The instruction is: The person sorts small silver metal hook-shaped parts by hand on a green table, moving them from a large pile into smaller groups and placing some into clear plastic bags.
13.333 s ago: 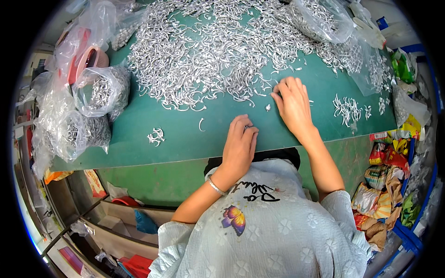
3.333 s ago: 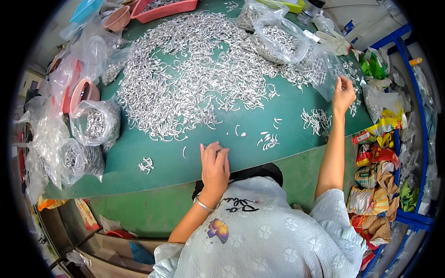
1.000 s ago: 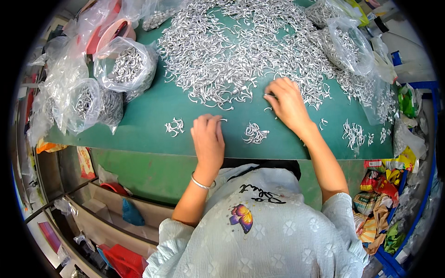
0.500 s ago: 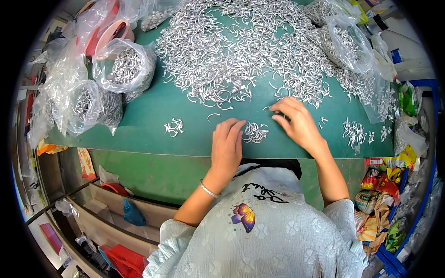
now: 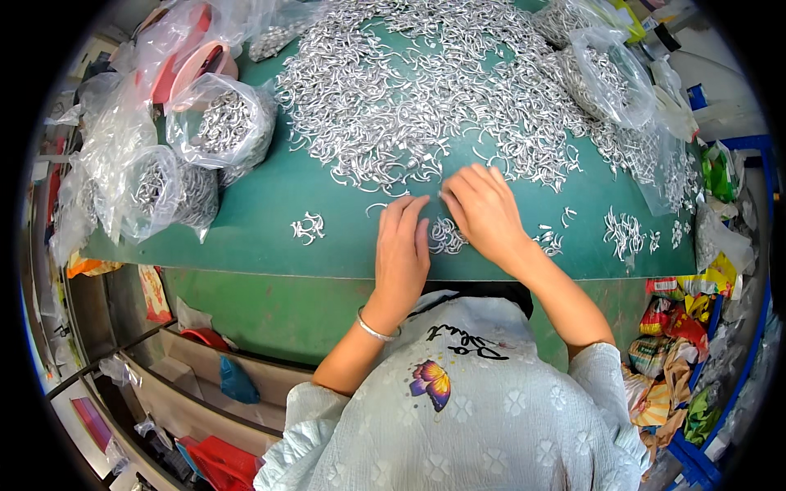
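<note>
**Inspector:** Report hand state.

**Operator:** I see my left hand flat, fingers loose, holding nothing. My right hand is curled over the small cluster of metal clips; whether it grips any, I cannot tell.

**Inspector:** Risk?

**Operator:** The cluster sits near the green table front edge; a careless sweep could push clips off.

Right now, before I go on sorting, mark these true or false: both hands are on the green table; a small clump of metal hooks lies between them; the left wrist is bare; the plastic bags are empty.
1. Both hands, left hand and right hand, rest on the green table. True.
2. A small clump of metal hooks lies between them. True.
3. The left wrist is bare. False: it wears a bracelet.
4. The plastic bags are empty. False: they hold hooks.
</note>
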A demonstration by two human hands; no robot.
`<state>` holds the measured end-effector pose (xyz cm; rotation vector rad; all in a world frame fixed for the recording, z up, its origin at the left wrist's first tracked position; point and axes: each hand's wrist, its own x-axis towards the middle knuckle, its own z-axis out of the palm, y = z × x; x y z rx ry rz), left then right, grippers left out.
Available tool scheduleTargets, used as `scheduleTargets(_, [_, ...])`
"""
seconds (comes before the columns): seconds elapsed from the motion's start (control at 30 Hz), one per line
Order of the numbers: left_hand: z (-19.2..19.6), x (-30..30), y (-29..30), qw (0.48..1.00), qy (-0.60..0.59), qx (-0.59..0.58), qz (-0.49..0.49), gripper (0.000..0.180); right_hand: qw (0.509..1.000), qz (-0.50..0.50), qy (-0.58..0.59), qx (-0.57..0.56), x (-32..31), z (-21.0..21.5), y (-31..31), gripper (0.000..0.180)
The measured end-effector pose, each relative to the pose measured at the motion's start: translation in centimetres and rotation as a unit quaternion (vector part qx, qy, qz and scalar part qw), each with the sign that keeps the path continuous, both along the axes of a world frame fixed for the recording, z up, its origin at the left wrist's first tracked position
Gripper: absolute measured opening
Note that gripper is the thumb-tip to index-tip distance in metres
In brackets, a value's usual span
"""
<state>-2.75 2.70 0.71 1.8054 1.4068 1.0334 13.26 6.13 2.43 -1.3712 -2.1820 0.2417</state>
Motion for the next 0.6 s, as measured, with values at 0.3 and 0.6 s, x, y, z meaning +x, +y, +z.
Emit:
scheduleTargets(0.3, [-0.5,-0.4,1.4,0.993,0.088,0.067,-0.041,0.030,0.996,0.008,0.017,-0.092,4.2,-0.9,0.5,0.017])
scheduleTargets(0.6, [-1.7,-1.4,4.7,0.971,0.196,0.136,0.034,0.019,0.995,-0.018,0.067,-0.076,2.7,-1.2,2.5,0.015])
